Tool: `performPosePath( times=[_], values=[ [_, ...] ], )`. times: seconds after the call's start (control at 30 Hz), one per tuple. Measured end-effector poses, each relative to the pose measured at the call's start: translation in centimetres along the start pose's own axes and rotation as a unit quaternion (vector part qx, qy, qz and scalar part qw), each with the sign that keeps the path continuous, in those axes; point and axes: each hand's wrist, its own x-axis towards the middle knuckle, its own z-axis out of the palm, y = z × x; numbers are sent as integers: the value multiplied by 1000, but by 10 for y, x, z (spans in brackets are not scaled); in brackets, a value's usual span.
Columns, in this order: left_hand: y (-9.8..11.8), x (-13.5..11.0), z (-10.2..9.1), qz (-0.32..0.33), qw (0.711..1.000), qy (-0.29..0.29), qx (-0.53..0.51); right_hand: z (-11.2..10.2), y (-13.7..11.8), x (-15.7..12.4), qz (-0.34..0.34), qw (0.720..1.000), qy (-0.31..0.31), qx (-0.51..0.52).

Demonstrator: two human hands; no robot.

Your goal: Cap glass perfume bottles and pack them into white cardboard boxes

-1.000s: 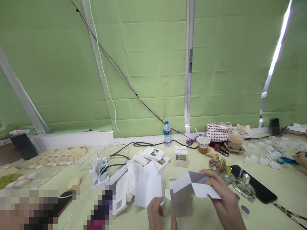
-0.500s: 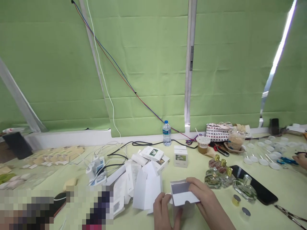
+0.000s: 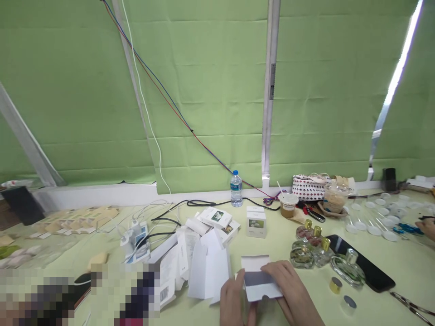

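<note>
Between my hands is a small white cardboard box (image 3: 261,293), its open end facing up and a flap standing at the back. My left hand (image 3: 234,299) grips its left side, with fingers curled round the edge. My right hand (image 3: 288,290) holds the right side, fingertips on the upper right edge. What lies inside the box is hidden. Left of my hands lie flattened white cartons (image 3: 209,267). An upright closed white box (image 3: 256,222) with a green picture stands behind them. To the right are glass perfume bottles (image 3: 348,267) with gold and silver caps.
A water bottle (image 3: 236,189) stands at the back by a cup with a straw (image 3: 287,204). A black phone (image 3: 362,262), loose caps (image 3: 335,285) and scissors (image 3: 411,305) lie to the right. A power strip (image 3: 137,244) with cables is at left. Another person's hand (image 3: 426,226) shows at the right edge.
The box has tipped slightly, and its back flap now stands up where my right fingers were covering it. My right hand has moved a little lower along the box's right side.
</note>
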Motion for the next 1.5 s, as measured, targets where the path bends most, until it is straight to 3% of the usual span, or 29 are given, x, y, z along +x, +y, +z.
performPosePath(
  times=[0.3,0.47,0.63,0.93,1.2,1.5],
  values=[
    [-8,-3,-1,69,995,-16,72,11,13,-16,-50,992,50,-107],
    [-11,-6,1,72,994,-7,86,14,8,-16,-35,991,80,-102],
    [-9,-2,1,76,994,3,77,24,8,-27,21,993,106,-38],
    [-6,0,2,92,991,32,93,27,4,-26,23,985,167,-22],
    [-6,2,3,76,994,43,62,14,-1,-6,-23,988,154,-4],
    [-11,-4,3,57,995,-14,76,19,11,-19,-101,981,158,-56]
  ],
)
